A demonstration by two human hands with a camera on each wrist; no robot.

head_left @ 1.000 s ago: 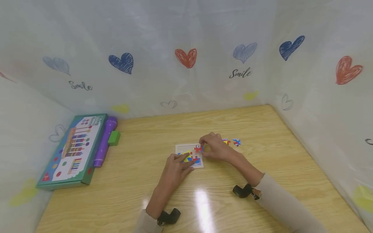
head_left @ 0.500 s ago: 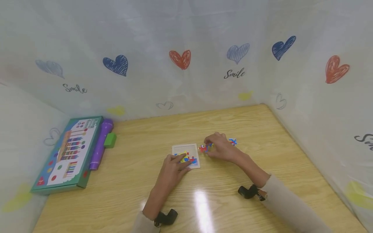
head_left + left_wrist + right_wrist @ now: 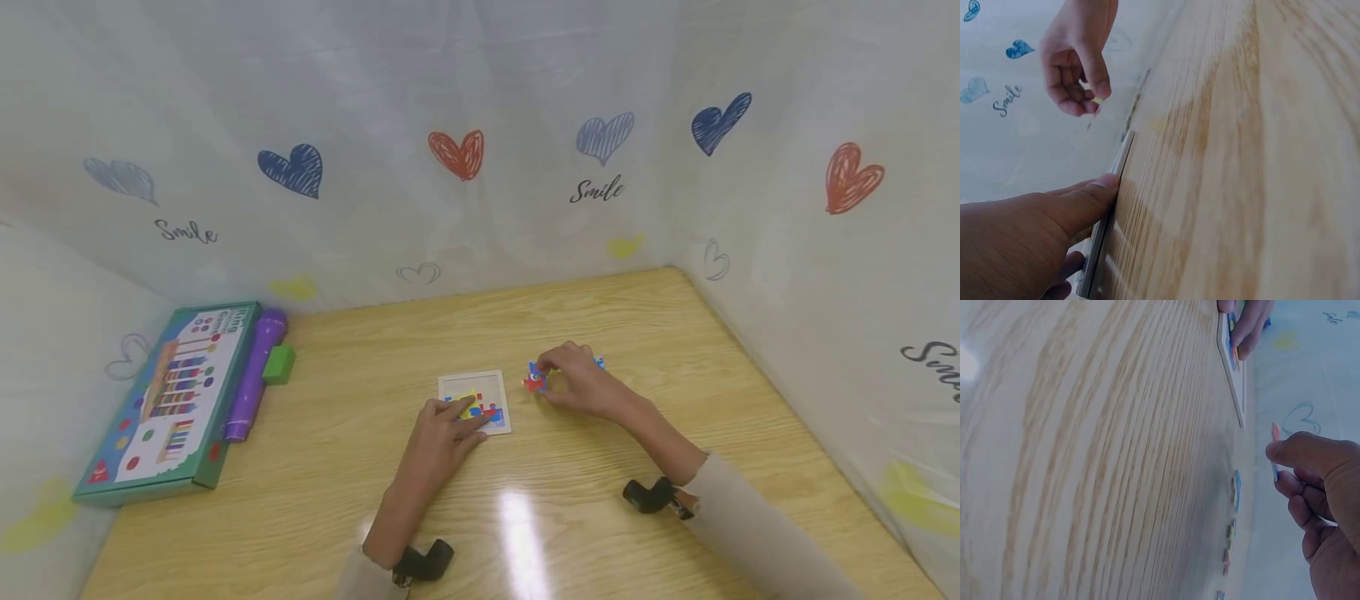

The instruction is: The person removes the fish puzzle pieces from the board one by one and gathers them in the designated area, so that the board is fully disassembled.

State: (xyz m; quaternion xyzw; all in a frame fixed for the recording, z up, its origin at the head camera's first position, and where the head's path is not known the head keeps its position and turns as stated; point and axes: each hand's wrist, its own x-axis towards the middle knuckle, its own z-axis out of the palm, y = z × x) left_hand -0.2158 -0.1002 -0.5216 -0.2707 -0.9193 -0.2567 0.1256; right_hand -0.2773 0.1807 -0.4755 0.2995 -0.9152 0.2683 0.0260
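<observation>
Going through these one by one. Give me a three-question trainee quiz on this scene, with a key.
1. What does the right hand hold? (a) a pencil (b) a puzzle piece (c) a spoon
2. True or false: the left hand touches the puzzle tray.
3. What lies between the box and the green block?
Key: 1 b; 2 true; 3 the purple microphone.
</observation>
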